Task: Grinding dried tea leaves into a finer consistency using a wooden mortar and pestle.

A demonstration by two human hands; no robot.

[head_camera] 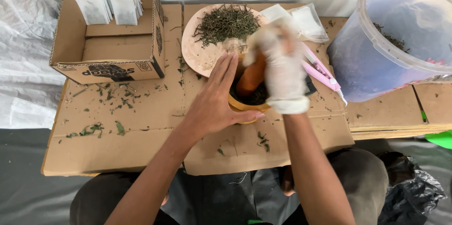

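Observation:
A wooden mortar point(241, 105) with dark dried leaves inside sits on flattened cardboard point(141, 131). My left hand point(214, 100), bare, rests flat against the mortar's left side with its fingers stretched out. My right hand point(281, 67), in a white glove, grips a brown wooden pestle point(250, 78) that is tilted down into the leaves; the glove is blurred. Just behind the mortar lies a round beige plate point(193, 51) heaped with dried green herbs point(226, 23).
An open cardboard box point(110, 53) holding small white tea-bag sachets point(106, 1) stands at the back left. A large translucent bucket point(393, 41) with some leaves is at right. A pink tool point(322, 72) and clear plastic bags point(301, 18) lie between. Leaf bits scatter the cardboard.

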